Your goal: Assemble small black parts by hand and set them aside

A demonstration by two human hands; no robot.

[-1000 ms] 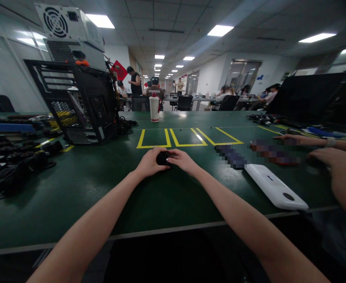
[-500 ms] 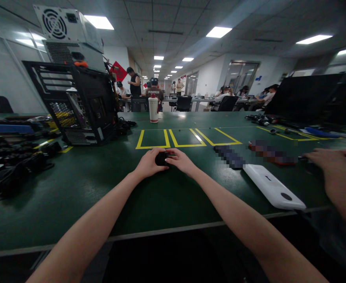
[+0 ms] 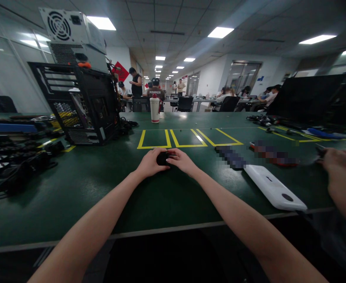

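Observation:
Between my two hands is a small dark, roundish object [image 3: 162,158], low over the green table; its kind I cannot make out. My left hand [image 3: 151,162] curls round its left side, fingers over the top and thumb below. The fingertips of my right hand [image 3: 181,161] are closed against its right side. My fingers hide part of the object. Just beyond my hands, yellow tape outlines [image 3: 187,144] mark the table top.
A black computer case [image 3: 81,106] with power supplies [image 3: 72,33] on it stands left. A white and red cup [image 3: 154,110] is ahead. Rightward lie a white oblong device [image 3: 275,188] and blurred-out phone-sized items [image 3: 231,157]. Another person's hand [image 3: 339,163] works at far right.
My hands and the dark object keep the same pose. The whole view has shifted slightly. At far right, the other person's hand has moved a little to the right.

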